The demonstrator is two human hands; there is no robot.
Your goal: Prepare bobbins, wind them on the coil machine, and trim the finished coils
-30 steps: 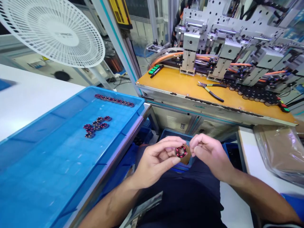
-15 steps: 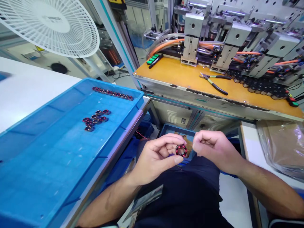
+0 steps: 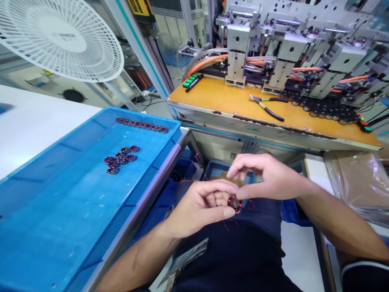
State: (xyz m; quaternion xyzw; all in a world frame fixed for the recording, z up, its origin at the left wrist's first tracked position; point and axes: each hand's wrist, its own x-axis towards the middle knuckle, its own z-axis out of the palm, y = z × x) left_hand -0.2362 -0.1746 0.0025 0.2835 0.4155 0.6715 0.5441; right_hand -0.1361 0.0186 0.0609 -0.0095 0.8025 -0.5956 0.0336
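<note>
A small motor stator, a dark ring with red wire windings, is pinched between the thumb and fingers of my left hand. Thin red wire ends stick out below it and to its right. My right hand hovers over the stator's upper right, its thumb tip close to the ring and its fingers bent and apart from the thumb. I see nothing held in it; whether the thumb touches the ring I cannot tell.
On the left, a blue tray carries a row of stators and a loose cluster. Cutting pliers and a black marker lie on the orange bench before the machine. A white fan stands upper left.
My right hand has moved left toward the stator, and its closed fingers have parted. The stator sits slightly lower, with wire ends now showing below. The view has shifted a little.
</note>
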